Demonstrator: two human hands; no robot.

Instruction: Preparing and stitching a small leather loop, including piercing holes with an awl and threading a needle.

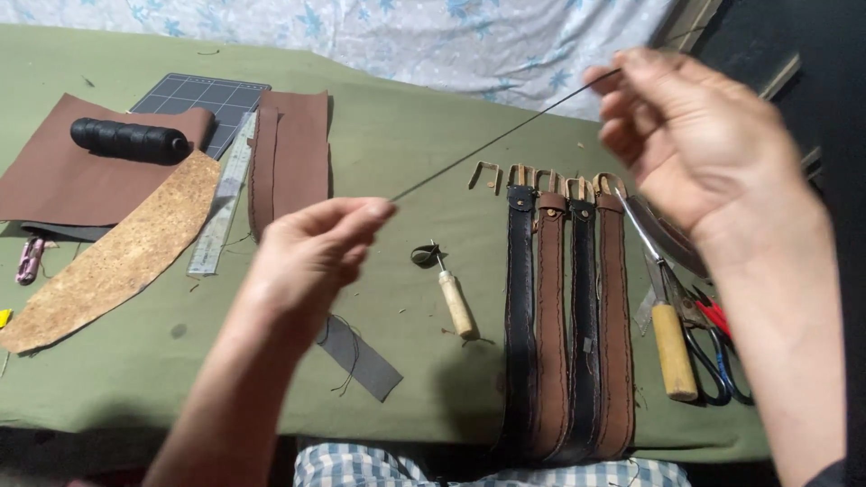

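Left hand [311,257]: thumb and forefinger pinched together on the lower end of a dark thread [505,135]. Right hand [699,135], at 2 o'clock from the left: fingertips closed on the upper end. The thread runs taut between them, in the air above the bench [397,135], touching nothing else.

Handling, judged: the thread is very light, thin and limp; it holds a line only under tension. It looks smooth, likely to slip through a loose pinch. Best gripped at the ends between fingertip pads, as now.

Count, outward from the hands:
- 4 leather straps [568,325], side by side at 5 o'clock of the thread, two dark, two brown, each with a buckle at the top.
- 1 loose buckle [485,176] left of them.
- 1 wooden-handled awl [454,298] at 6 o'clock.
- 1 wooden-handled knife [667,325] and scissors [717,347], right of the straps; scissor count unclear.
- 1 ruler [221,207], 1 black spool [131,140], 1 cutting mat [203,95] and 1 cork sheet [108,266] at 9 to 10 o'clock.
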